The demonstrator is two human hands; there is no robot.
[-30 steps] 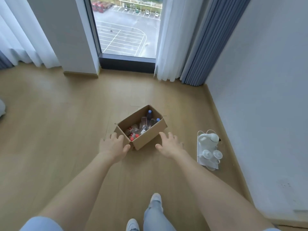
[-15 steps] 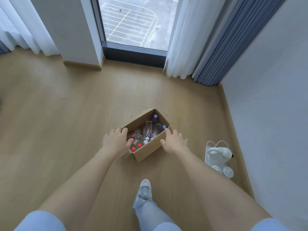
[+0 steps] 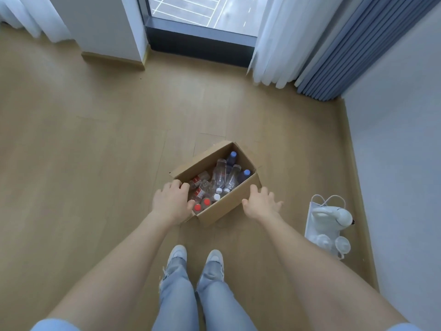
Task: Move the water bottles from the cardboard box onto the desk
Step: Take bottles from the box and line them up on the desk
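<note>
An open cardboard box (image 3: 223, 207) sits on the wooden floor in front of my feet. Inside lie several clear water bottles (image 3: 220, 174) with red, white and blue caps. My left hand (image 3: 170, 201) grips the box's near left corner, fingers curled over the rim. At the box's right end, my right hand (image 3: 260, 203) has its fingers spread, the thumb against the outer wall. No desk is in view.
A white kettle (image 3: 331, 217) with glass cups on a tray stands on the floor to the right, close to the grey wall (image 3: 393, 163). Curtains (image 3: 274, 44) and a window lie ahead. My shoes (image 3: 176, 254) are just behind the box.
I have stepped closer and my view has tilted down. Both hands reached the box; my left fingers now hook over its rim and both feet stand together.
</note>
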